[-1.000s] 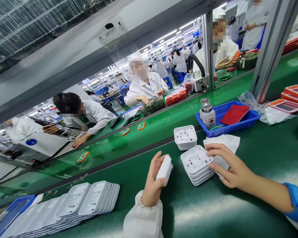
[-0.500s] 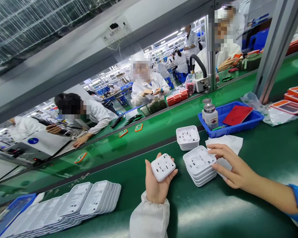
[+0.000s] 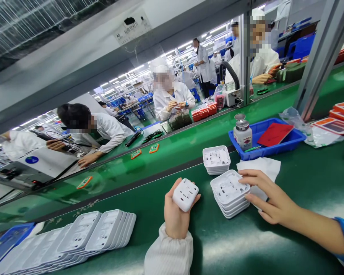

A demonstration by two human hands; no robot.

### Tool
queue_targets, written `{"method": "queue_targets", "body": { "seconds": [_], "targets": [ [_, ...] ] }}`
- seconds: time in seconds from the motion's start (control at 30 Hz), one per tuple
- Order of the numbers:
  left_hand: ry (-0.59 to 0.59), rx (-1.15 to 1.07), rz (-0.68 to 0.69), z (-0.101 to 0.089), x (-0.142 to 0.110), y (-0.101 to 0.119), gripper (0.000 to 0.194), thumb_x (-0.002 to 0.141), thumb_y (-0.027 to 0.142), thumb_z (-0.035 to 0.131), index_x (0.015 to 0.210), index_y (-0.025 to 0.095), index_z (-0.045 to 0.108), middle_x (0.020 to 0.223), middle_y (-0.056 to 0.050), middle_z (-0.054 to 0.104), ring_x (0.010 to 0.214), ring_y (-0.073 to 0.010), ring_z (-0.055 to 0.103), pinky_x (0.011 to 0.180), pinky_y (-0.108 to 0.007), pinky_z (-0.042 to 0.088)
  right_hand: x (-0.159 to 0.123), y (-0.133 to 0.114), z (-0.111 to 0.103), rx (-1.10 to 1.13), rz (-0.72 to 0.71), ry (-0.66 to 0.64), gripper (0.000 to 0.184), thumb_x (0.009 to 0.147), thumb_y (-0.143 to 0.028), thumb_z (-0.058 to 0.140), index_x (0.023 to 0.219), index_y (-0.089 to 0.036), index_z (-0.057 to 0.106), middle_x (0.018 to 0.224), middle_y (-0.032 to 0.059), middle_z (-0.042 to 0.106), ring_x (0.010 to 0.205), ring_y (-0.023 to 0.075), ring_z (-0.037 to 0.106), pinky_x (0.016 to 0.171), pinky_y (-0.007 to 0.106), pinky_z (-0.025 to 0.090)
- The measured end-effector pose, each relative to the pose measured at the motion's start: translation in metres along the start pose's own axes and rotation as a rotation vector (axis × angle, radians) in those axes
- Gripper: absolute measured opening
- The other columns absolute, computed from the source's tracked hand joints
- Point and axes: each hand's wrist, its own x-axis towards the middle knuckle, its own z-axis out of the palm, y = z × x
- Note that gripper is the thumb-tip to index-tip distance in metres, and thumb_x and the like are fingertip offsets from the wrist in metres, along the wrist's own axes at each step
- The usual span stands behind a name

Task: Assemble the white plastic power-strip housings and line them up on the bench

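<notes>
In my left hand (image 3: 174, 219) lies a small white plastic casing (image 3: 185, 194) with slots, its fingers and thumb curled around the edges. My right hand (image 3: 276, 200) grips the right rim of the top shell (image 3: 228, 186) on a short stack, index finger over the edge and thumb lower at the side. That white plastic shell has its hollow inside facing up and still rests on the stack. Just behind it stands a second stack of white shells (image 3: 217, 157). A white paper sheet (image 3: 271, 170) lies partly under my right hand.
At lower left, long overlapping rows of white shells (image 3: 103, 231) lie beside a blue tray (image 3: 10, 248). A blue bin (image 3: 292, 143) at right holds a dispenser bottle (image 3: 242, 135) and a red sheet (image 3: 276, 133). Circuit boards (image 3: 154, 148) lie on the green conveyor (image 3: 186, 137); co-workers sit beyond.
My left hand has shifted slightly left, its fingers closing more around the casing, which has turned a little. My right hand stays at the stack's top shell. The boards on the conveyor have moved left.
</notes>
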Motion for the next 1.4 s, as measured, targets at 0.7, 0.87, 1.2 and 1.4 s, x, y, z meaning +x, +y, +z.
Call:
{"method": "queue_targets", "body": {
  "seconds": [0.7, 0.87, 1.2, 1.4],
  "targets": [
    [-0.111, 1.616, 0.564, -0.043, 0.016, 0.007, 0.050, 0.067, 0.012, 0.053, 0.115, 0.025, 0.062, 0.132, -0.009, 0.049, 0.128, -0.0326, 0.037, 0.105, -0.050, 0.032, 0.007, -0.016, -0.008, -0.047, -0.101, 0.214, 0.014, 0.087, -0.011, 0.047, 0.091, -0.022, 0.055, 0.109, 0.0087, 0.053, 0.101, 0.0230, 0.054, 0.084, 0.037, 0.047],
    [-0.047, 1.837, 0.523, -0.052, 0.016, 0.013, 0.049, 0.073, 0.013, 0.049, 0.121, 0.020, 0.057, 0.135, -0.014, 0.046, 0.128, -0.0329, 0.036, 0.100, -0.049, 0.037, 0.005, -0.024, -0.012, 0.025, -0.132, 0.202, 0.018, 0.086, -0.008, 0.046, 0.094, -0.024, 0.052, 0.113, 0.0075, 0.052, 0.112, 0.0246, 0.050, 0.092, 0.039, 0.044],
    [0.049, 1.842, 0.539, -0.054, 0.011, 0.023, 0.050, 0.074, 0.014, 0.050, 0.124, 0.014, 0.054, 0.137, -0.018, 0.042, 0.128, -0.0357, 0.036, 0.100, -0.051, 0.035, -0.006, -0.063, -0.024, 0.212, -0.316, -0.091, 0.027, 0.084, -0.009, 0.045, 0.106, -0.023, 0.042, 0.092, 0.0070, 0.058, 0.097, 0.0242, 0.056, 0.089, 0.041, 0.047],
    [-0.307, 1.281, 0.638, -0.018, -0.009, -0.004, 0.043, 0.079, 0.020, 0.054, 0.122, 0.025, 0.055, 0.132, -0.010, 0.049, 0.125, -0.0284, 0.042, 0.106, -0.047, 0.032, -0.009, -0.062, -0.013, 0.320, -0.234, -0.183, 0.009, 0.091, -0.022, 0.042, 0.098, -0.022, 0.046, 0.085, 0.0059, 0.057, 0.080, 0.0201, 0.056, 0.074, 0.035, 0.048]
  ]
}}
